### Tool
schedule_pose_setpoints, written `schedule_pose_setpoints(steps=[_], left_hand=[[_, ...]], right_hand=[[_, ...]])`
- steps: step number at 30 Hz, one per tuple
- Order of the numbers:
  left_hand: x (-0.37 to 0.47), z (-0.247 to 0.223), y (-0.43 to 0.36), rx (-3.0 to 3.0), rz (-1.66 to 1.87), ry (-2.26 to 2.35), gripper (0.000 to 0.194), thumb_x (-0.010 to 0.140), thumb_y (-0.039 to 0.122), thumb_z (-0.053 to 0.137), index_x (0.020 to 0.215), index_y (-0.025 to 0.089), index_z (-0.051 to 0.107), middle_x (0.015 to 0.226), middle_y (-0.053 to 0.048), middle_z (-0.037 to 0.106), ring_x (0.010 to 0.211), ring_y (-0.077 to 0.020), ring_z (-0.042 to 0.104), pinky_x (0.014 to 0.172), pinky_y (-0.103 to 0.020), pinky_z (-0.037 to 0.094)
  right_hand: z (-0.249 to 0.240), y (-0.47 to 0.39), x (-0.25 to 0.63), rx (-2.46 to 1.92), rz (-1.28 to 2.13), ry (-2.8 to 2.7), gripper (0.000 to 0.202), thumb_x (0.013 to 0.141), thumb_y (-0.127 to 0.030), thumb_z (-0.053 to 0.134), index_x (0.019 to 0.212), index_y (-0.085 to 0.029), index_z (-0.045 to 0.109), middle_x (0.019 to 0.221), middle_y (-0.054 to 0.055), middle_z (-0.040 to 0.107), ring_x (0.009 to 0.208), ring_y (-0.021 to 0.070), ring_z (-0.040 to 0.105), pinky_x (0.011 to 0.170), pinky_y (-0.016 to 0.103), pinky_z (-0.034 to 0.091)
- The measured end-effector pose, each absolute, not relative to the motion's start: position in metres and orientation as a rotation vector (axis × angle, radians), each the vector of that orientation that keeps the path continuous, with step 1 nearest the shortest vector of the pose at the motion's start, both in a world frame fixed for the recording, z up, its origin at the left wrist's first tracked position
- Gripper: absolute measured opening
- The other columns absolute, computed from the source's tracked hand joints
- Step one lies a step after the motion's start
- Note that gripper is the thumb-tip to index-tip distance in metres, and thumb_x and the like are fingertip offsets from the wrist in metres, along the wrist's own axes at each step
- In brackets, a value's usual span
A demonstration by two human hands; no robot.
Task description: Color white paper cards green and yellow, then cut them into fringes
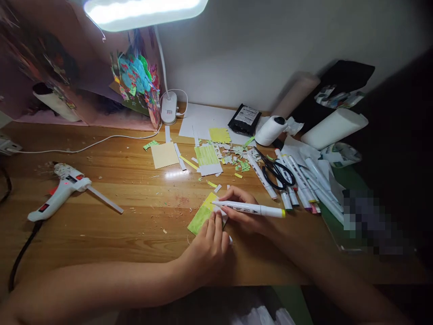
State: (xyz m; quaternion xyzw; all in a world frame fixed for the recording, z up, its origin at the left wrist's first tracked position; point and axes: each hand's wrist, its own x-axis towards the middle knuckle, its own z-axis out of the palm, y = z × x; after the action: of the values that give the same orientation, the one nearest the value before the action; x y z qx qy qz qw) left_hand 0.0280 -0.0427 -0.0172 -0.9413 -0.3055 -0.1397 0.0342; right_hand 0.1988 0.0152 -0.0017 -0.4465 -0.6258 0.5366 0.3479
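A white marker (250,208) with a yellow end is gripped in my right hand (243,216), its tip on a small sheet of paper (200,219). That sheet is coloured green and yellow, with a white part near my fingers. My left hand (211,239) lies on the sheet's near edge with its fingers stretched out, pressing it to the table. A small white piece (230,240) pokes out beside my left hand; I cannot make out what it is.
Beyond my hands are a green-striped sheet (208,159), a beige square (164,155) and paper scraps (233,155). Black-handled scissors (275,171) rest on several markers (299,178) at right. At left lies a glue gun (64,189) with a cord. A lamp (145,11) hangs overhead.
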Motion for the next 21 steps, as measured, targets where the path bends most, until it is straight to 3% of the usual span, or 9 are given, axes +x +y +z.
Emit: schedule_pose_setpoints(steps=[6, 11, 15, 21], left_hand=[[0.0215, -0.0152, -0.0417, -2.868, -0.474, -0.881, 0.027, 0.091, 0.015, 0.026, 0.090, 0.005, 0.052, 0.120, -0.032, 0.053, 0.115, -0.0322, 0.053, 0.093, -0.042, 0.043], [0.0226, -0.0176, -0.0420, -2.863, -0.509, -0.881, 0.027, 0.090, 0.016, 0.029, 0.088, 0.004, 0.053, 0.115, -0.032, 0.056, 0.111, -0.0342, 0.056, 0.091, -0.042, 0.044], [0.0231, -0.0194, -0.0427, -2.856, -0.526, -0.886, 0.028, 0.092, 0.020, 0.032, 0.089, 0.003, 0.054, 0.115, -0.032, 0.056, 0.111, -0.0342, 0.056, 0.090, -0.042, 0.045], [0.0223, -0.0192, -0.0429, -2.869, -0.476, -0.889, 0.028, 0.092, 0.022, 0.034, 0.093, 0.002, 0.053, 0.116, -0.032, 0.056, 0.112, -0.0341, 0.055, 0.093, -0.042, 0.043]], right_hand=[[-0.0060, 0.0193, 0.2030, -1.221, 1.364, -1.766, 0.015, 0.080, -0.029, 0.062, 0.090, -0.018, 0.062, 0.082, 0.003, 0.063, 0.066, 0.0131, 0.055, 0.055, 0.022, 0.042], [-0.0037, 0.0179, 0.2013, -1.157, 1.341, -1.865, 0.009, 0.081, -0.022, 0.058, 0.089, -0.019, 0.062, 0.085, 0.003, 0.064, 0.076, 0.0162, 0.059, 0.067, 0.027, 0.046], [-0.0045, 0.0171, 0.2020, -1.134, 1.345, -1.855, 0.011, 0.086, -0.025, 0.053, 0.091, -0.020, 0.062, 0.088, 0.004, 0.063, 0.082, 0.0176, 0.058, 0.071, 0.029, 0.045], [0.0001, 0.0139, 0.1952, -1.167, 1.282, -1.888, 0.012, 0.084, -0.025, 0.054, 0.094, -0.020, 0.052, 0.080, 0.002, 0.058, 0.070, 0.0150, 0.055, 0.061, 0.025, 0.043]])
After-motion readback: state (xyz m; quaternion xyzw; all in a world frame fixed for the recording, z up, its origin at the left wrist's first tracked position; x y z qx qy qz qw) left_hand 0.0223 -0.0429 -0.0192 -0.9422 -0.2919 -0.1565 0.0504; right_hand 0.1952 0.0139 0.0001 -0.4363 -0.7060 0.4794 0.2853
